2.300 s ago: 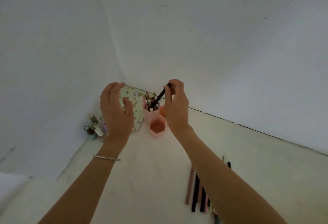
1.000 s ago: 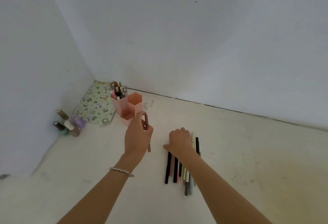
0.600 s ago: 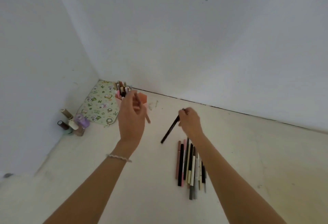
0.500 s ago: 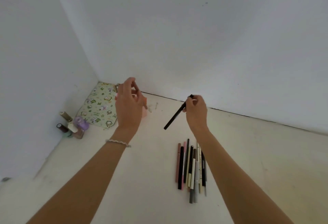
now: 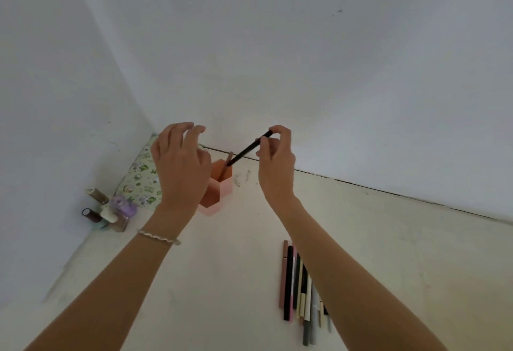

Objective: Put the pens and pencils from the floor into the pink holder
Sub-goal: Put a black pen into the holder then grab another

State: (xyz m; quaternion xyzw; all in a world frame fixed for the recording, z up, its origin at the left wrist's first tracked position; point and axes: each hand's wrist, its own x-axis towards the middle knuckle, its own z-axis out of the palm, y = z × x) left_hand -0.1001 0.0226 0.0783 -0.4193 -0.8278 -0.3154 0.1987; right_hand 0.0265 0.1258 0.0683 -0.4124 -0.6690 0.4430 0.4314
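Pink and half hidden behind the left hand (image 5: 180, 167) — fingers loose, holding nothing — the hexagonal holder (image 5: 225, 188) stands near the corner. A black pen (image 5: 248, 149) slants to its mouth, pinched at the top end by the right hand (image 5: 274, 164); better to steepen it, then release low. More pens (image 5: 299, 289) lie on the floor (image 5: 222, 281), bottom right.

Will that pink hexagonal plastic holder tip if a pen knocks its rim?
The pink hexagonal plastic holder looks thin-walled, so probably light and easily slid. Its joined cells make a broad base, so tipping seems unlikely. The slanted black pen might nudge it.
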